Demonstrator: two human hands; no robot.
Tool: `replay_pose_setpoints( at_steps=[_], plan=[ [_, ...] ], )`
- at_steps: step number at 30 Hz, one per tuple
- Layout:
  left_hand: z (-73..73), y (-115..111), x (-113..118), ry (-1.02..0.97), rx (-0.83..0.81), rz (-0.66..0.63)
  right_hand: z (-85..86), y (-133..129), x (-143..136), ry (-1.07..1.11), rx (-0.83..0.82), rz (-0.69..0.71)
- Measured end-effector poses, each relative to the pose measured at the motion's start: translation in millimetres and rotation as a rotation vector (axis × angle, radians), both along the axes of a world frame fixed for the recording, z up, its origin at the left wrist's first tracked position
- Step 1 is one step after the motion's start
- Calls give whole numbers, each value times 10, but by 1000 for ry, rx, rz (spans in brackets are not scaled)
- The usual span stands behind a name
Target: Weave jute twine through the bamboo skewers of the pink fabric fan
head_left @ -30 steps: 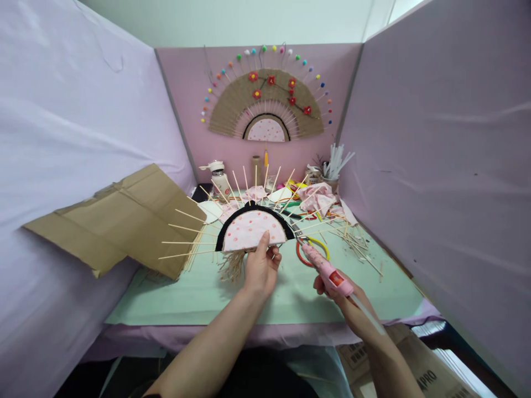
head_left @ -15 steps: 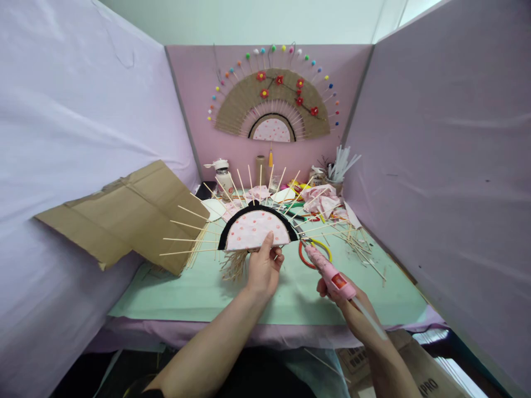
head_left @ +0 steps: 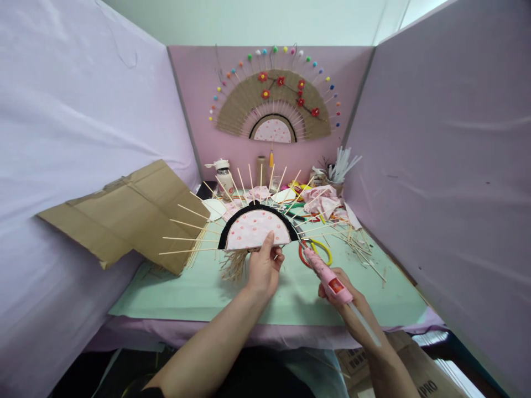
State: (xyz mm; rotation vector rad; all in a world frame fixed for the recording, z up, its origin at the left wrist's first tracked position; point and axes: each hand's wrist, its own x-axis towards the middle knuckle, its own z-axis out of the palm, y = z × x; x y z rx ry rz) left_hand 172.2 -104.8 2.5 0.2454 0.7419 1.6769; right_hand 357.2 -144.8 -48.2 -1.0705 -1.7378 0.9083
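Over the middle of the table, my left hand [head_left: 266, 266] pinches the lower edge of a half-round fan base [head_left: 249, 229], thumb in front and fingers behind. Pink dotted cloth covers it, a black band runs round its curve, and thin wooden sticks [head_left: 191, 225] fan outward from it. A pink hot glue gun [head_left: 329, 279] is gripped in my right hand [head_left: 350, 304], a clear glue stick [head_left: 367, 326] poking from its back. The gun's nozzle is at the right end of the black band; whether it touches cannot be told. Frayed twine [head_left: 235, 266] shows below the base.
A finished fan [head_left: 249, 105] with red flowers hangs on the back panel. Folded cardboard [head_left: 124, 215] leans at left. Scissors [head_left: 321, 251], pink cloth [head_left: 321, 200], loose sticks [head_left: 365, 251], a bottle [head_left: 224, 179] and a cup of glue sticks [head_left: 342, 166] are on the table.
The glue gun and my right hand have shifted slightly left, bringing the nozzle to the band's right end. My left hand holds the fan base almost still.
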Motion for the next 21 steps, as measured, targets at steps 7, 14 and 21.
replay_pose_setpoints(
  at_steps=[7, 14, 21],
  plan=[
    [-18, -5, 2, 1, 2, -3, -37, 4, 4, 13, -13, -33],
    [-26, -1, 5, 4, 2, -5, -59, 20, 13, 12, -2, -18],
    [-31, -9, 3, 15, -12, -3, -114, 39, 31, 32, 28, 32]
  ],
)
